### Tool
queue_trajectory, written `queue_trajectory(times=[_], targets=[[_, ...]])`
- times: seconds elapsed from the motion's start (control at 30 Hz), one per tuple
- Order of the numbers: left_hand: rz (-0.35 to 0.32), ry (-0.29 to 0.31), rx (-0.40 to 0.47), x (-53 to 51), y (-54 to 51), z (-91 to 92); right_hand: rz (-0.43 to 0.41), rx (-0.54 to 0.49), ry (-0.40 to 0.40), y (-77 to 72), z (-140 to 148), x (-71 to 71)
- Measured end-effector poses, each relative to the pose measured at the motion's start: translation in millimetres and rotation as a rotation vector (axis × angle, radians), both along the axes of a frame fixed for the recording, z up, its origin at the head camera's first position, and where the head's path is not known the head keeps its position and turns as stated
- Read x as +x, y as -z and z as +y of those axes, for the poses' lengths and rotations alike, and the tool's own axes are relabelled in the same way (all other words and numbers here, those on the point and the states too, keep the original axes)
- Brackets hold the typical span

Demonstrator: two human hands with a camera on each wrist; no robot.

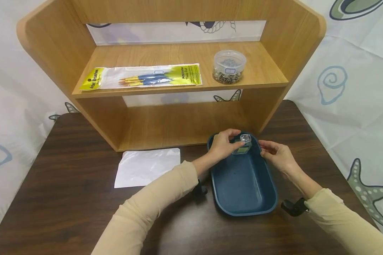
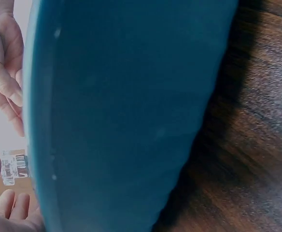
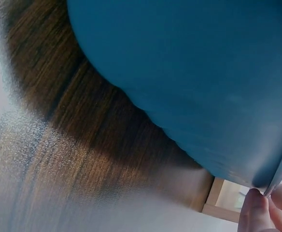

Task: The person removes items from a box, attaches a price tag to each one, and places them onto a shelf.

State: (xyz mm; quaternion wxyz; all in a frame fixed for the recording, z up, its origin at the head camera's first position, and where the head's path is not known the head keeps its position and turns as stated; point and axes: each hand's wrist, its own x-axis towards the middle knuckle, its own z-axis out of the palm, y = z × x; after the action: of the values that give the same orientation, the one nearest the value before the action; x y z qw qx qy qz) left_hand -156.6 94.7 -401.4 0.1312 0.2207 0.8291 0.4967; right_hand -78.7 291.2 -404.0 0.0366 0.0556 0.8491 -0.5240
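L grip point(image 1: 222, 143): fingers loosely parted by glass btl point(image 1: 242, 149); no firm hold seen
R grip point(image 1: 279, 156): pinches rim of tray point(image 1: 240, 186), prob. to steady it
Btl: in tray, far end; walls prob. keep it off tabletop point(image 1: 67, 198)

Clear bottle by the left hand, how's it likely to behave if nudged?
The bottle looks like clear glass, so it's probably fragile and a bit slippery. Its boxy body seems more apt to slide or tip than roll.
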Motion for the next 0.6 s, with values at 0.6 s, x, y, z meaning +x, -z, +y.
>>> queue_trajectory(times=[0.6], targets=[[0.029, -0.029, -0.022, -2.7, 5.3, 13.2, -0.007, -0.007, 0.001, 0.6, -0.4, -0.3]])
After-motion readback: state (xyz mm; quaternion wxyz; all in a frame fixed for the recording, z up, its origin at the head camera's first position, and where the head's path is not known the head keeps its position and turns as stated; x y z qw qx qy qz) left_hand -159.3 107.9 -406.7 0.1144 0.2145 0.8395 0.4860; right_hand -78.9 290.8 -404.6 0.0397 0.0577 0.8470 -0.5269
